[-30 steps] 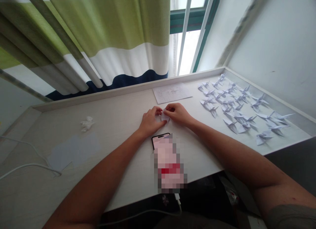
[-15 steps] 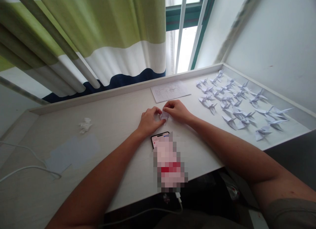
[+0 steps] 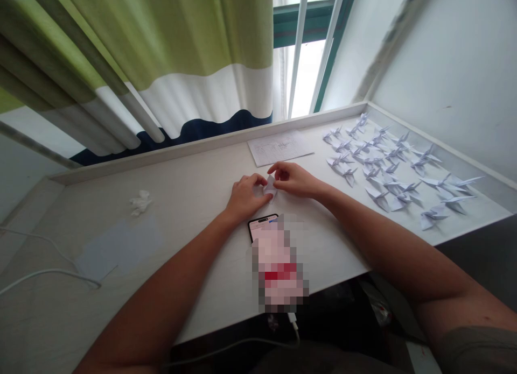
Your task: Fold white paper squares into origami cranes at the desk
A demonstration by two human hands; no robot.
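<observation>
Between my two hands is a small folded piece of white paper [image 3: 270,184], close to the tabletop. My left hand [image 3: 247,195] grips its left side, thumb along the lower edge and fingers curled behind. From the right, my right hand [image 3: 291,179] pinches the paper's right side, with the index finger arched over its top point. Just below the hands lies a phone [image 3: 263,223] with its screen lit and mostly blurred out. Several white folded paper cranes [image 3: 374,159] stand in a group to the right.
Behind my hands lies a printed paper pad [image 3: 279,147]. On the left are flat white paper sheets [image 3: 121,247], a crumpled tissue [image 3: 141,203] and a white cable [image 3: 48,274]. A raised rim [image 3: 194,147] borders the table's back, below a striped curtain [image 3: 169,35].
My right index finger has lifted and arched over the paper's top, showing more of the paper. My left hand keeps its hold. The view has shifted slightly.
</observation>
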